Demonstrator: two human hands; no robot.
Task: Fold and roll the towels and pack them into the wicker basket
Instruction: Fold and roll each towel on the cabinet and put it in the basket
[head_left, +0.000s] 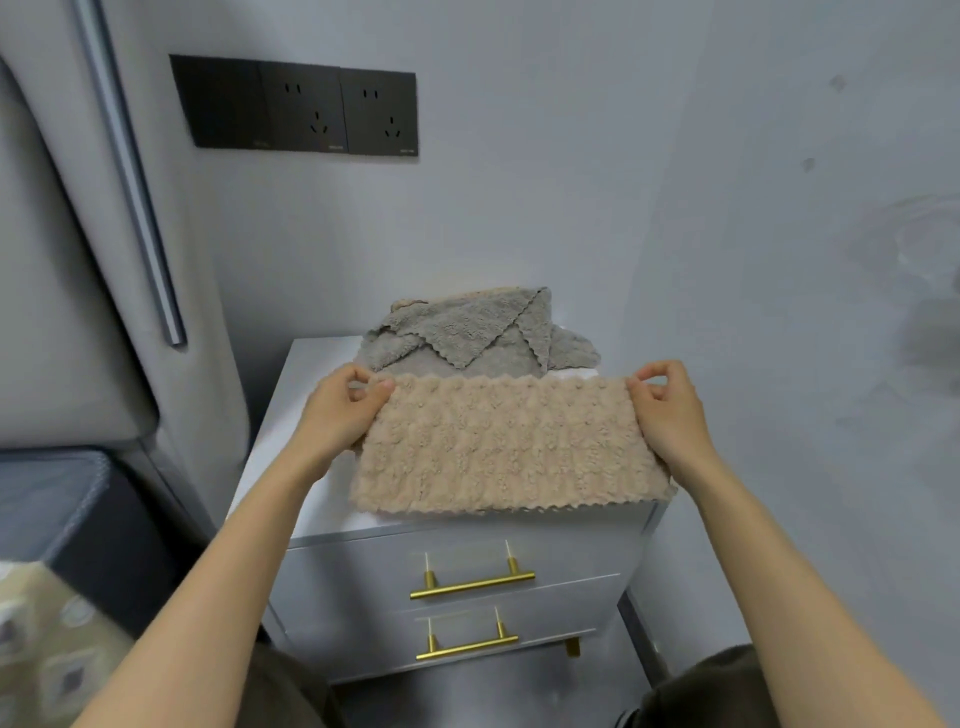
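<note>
Left grip (343, 405) and right grip (662, 400) each pinch a corner of the beige towel (498, 447), where uneven tension between them could skew the fold.

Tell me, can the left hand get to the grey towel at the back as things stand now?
Probably yes. The grey towel lies just beyond the left hand with nothing between, but that hand pinches the beige towel and must release it first.
</note>
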